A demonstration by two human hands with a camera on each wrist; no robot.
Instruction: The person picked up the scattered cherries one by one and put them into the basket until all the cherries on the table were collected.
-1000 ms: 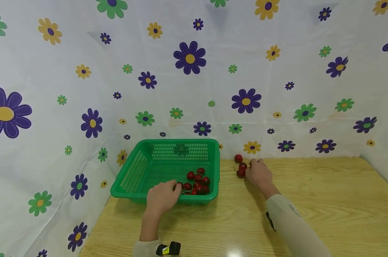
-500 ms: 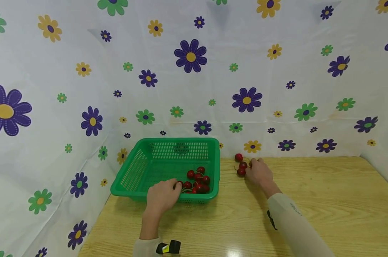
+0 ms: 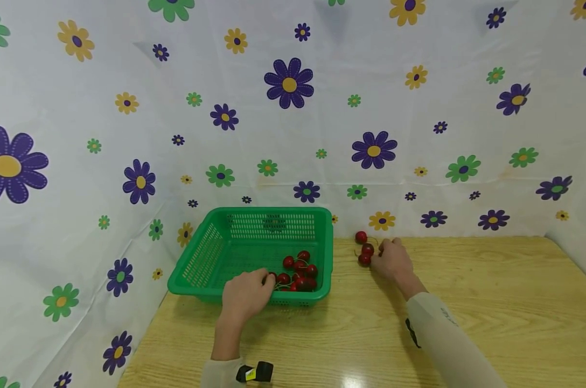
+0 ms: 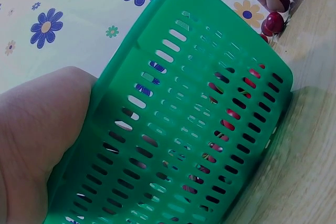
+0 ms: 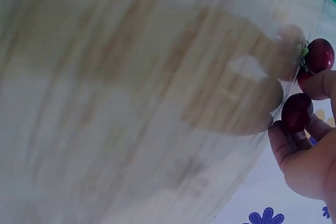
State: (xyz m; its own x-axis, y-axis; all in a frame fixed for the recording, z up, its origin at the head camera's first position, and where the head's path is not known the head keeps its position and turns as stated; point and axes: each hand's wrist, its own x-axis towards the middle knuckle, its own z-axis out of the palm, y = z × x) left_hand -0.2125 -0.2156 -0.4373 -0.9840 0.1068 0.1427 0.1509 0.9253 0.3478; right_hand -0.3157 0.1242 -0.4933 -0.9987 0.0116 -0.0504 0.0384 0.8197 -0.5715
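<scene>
My left hand grips the near rim of a green plastic basket, thumb toward the inside. Dark red cherries with green stems lie in the basket's near right part; in the left wrist view they show red through the slots of its wall. To the right of the basket, my right hand is down at the tabletop beside a few loose cherries. One dark cherry sits between its thumb and fingers in the right wrist view, and another cherry lies just beyond the fingertips.
The basket stands on a light wood-grain table, close to the back edge. Behind and to the left hangs a white sheet printed with flowers. Each wrist carries a dark strap, such as the left strap.
</scene>
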